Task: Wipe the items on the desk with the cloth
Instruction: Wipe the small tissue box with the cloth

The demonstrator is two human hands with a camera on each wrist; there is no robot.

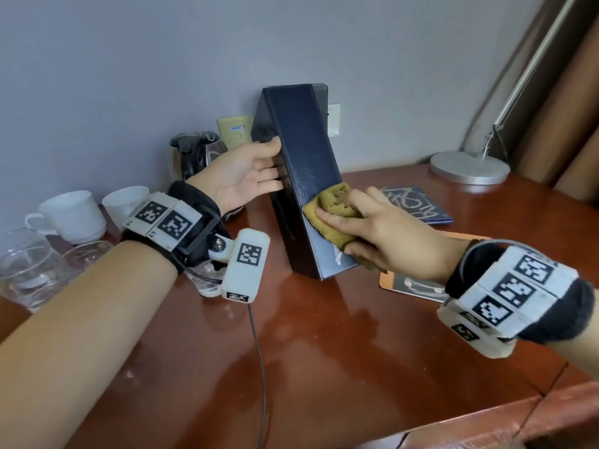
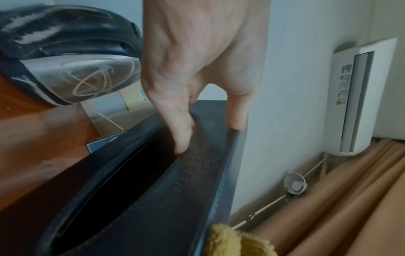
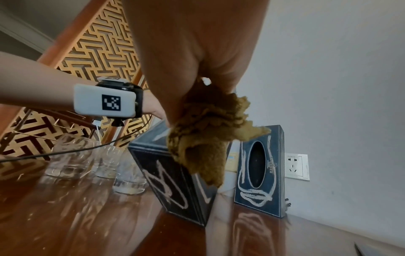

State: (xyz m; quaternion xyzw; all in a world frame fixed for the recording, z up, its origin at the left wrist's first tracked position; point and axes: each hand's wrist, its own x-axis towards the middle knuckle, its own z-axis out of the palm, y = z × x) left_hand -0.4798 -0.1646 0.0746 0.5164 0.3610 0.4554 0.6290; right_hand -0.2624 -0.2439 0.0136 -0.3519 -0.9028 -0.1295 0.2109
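Observation:
A dark blue tissue box stands on end, tilted, on the red-brown desk. My left hand holds its left side, thumb on the front edge. In the left wrist view that hand has a fingertip at the rim of the oval opening of the box. My right hand grips a bunched yellow cloth and presses it on the lower part of the box's broad face. The right wrist view shows the cloth hanging from the hand against the box.
A black kettle, white cups and several glasses crowd the left. A blue booklet, a lamp base and an orange card lie at the right. A second tissue box stands by the wall socket.

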